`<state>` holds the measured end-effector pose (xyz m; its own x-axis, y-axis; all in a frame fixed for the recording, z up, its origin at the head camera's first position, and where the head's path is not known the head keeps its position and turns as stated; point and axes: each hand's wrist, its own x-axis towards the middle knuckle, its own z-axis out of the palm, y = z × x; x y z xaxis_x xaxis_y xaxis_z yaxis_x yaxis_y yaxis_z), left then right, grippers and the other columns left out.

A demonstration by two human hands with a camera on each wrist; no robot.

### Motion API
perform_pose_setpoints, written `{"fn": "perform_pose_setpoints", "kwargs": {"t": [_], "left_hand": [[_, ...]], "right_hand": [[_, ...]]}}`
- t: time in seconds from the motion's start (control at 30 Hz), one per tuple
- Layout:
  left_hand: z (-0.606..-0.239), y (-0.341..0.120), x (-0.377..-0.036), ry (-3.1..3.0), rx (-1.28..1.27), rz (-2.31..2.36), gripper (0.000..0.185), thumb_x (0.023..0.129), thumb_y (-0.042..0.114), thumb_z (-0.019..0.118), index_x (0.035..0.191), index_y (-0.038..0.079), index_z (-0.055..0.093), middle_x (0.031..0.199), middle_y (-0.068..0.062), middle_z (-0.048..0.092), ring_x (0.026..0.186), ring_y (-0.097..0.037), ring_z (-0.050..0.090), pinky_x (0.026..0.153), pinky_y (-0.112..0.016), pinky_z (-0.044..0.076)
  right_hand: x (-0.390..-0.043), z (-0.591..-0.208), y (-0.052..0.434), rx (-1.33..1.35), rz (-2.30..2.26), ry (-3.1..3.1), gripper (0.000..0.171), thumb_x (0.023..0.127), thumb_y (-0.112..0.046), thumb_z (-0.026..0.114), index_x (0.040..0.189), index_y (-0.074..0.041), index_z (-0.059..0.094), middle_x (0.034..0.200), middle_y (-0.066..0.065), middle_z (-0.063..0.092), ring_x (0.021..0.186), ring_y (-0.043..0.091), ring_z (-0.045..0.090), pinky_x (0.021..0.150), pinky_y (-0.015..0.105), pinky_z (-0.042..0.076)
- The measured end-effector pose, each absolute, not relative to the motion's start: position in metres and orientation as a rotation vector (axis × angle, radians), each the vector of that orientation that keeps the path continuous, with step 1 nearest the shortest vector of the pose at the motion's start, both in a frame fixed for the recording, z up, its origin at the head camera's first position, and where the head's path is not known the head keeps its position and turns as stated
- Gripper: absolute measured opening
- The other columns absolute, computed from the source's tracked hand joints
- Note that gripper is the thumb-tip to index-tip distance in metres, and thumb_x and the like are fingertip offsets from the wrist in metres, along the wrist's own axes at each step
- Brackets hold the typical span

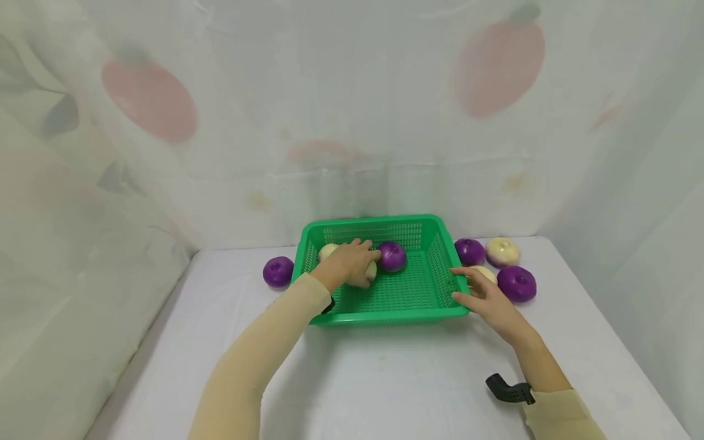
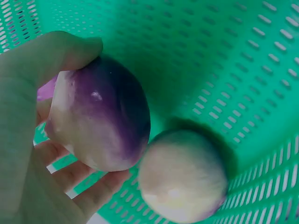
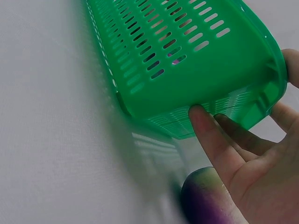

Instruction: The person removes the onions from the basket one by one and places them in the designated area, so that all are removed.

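Observation:
The green plastic basket (image 1: 379, 316) stands on the table with perforated walls and floor. Inside it, my left hand (image 1: 348, 264) grips a purple-and-cream turnip (image 2: 100, 112), thumb on top and fingers curled beneath. A pale turnip (image 2: 184, 177) lies on the basket floor right beside the held one. To the right of that hand sits another turnip (image 1: 392, 256), its purple side up. My right hand (image 1: 492, 302) holds the basket's right end, its thumb and fingers at the rim and outer wall.
Several turnips lie outside the basket's right end, among them a purple one (image 1: 516, 284) and a cream one (image 1: 503, 252). One more purple turnip (image 1: 277, 271) is left of the basket. A white cloth covers the table (image 1: 385, 379); fruit-printed curtains (image 1: 352, 110) hang around it.

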<state>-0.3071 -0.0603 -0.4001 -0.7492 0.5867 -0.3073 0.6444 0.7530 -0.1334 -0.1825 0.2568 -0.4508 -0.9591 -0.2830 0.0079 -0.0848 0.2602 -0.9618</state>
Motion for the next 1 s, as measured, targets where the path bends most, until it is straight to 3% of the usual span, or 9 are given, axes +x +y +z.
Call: {"fn": "perform_pose_setpoints", "kwargs": {"t": [0.17,0.27,0.37,0.6,0.67,0.8,1.0], "left_hand": [[-0.388,-0.058,-0.305,2.736,1.007,-0.369,0.068,0.087,0.046,0.077,0.146,0.026,0.049,0.141,-0.006,0.048,0.123,-0.026,0.048,0.094,-0.045,0.051],[-0.379,-0.058,-0.304,2.750,1.023,-0.365,0.066,0.088,0.046,0.075,0.145,0.027,0.049,0.139,-0.004,0.048,0.120,-0.025,0.048,0.091,-0.042,0.052],[-0.370,-0.059,-0.302,2.758,1.019,-0.325,0.064,0.087,0.044,0.075,0.143,0.026,0.050,0.135,-0.003,0.048,0.116,-0.024,0.047,0.089,-0.041,0.050],[-0.353,-0.069,-0.302,2.793,1.015,-0.251,0.063,0.085,0.042,0.077,0.140,0.024,0.052,0.131,-0.003,0.048,0.114,-0.025,0.045,0.092,-0.045,0.047],[-0.349,-0.072,-0.302,2.810,1.017,-0.244,0.061,0.085,0.041,0.077,0.138,0.025,0.052,0.130,-0.002,0.048,0.113,-0.025,0.045,0.091,-0.046,0.046],[-0.341,-0.078,-0.300,2.824,1.031,-0.225,0.058,0.085,0.039,0.074,0.136,0.025,0.053,0.128,-0.002,0.048,0.112,-0.025,0.045,0.089,-0.046,0.046],[-0.329,-0.083,-0.294,2.846,1.073,-0.187,0.052,0.084,0.039,0.071,0.132,0.025,0.055,0.125,-0.002,0.048,0.111,-0.025,0.045,0.084,-0.046,0.047]], "right_hand": [[-0.183,-0.451,0.257,-0.346,-1.800,2.336,0.058,0.102,-0.024,0.064,0.153,-0.012,0.039,0.149,0.026,0.041,0.135,0.045,0.045,0.093,0.031,0.049],[-0.183,-0.451,0.257,-0.343,-1.802,2.332,0.058,0.102,-0.024,0.064,0.152,-0.012,0.039,0.148,0.026,0.041,0.134,0.045,0.045,0.091,0.028,0.049],[-0.183,-0.451,0.257,-0.342,-1.794,2.337,0.058,0.102,-0.025,0.064,0.153,-0.012,0.039,0.148,0.025,0.042,0.134,0.045,0.046,0.093,0.031,0.049],[-0.182,-0.450,0.256,-0.349,-1.778,2.356,0.058,0.102,-0.026,0.063,0.153,-0.012,0.039,0.149,0.025,0.041,0.139,0.049,0.039,0.101,0.055,0.042],[-0.182,-0.450,0.256,-0.351,-1.780,2.349,0.058,0.102,-0.026,0.063,0.153,-0.011,0.039,0.149,0.025,0.041,0.138,0.049,0.040,0.101,0.053,0.043],[-0.183,-0.451,0.257,-0.353,-1.792,2.338,0.057,0.102,-0.024,0.063,0.153,-0.011,0.039,0.147,0.026,0.042,0.134,0.046,0.045,0.095,0.036,0.049],[-0.182,-0.450,0.257,-0.353,-1.784,2.341,0.057,0.103,-0.025,0.062,0.153,-0.012,0.038,0.148,0.025,0.041,0.135,0.045,0.044,0.095,0.036,0.048]]}}
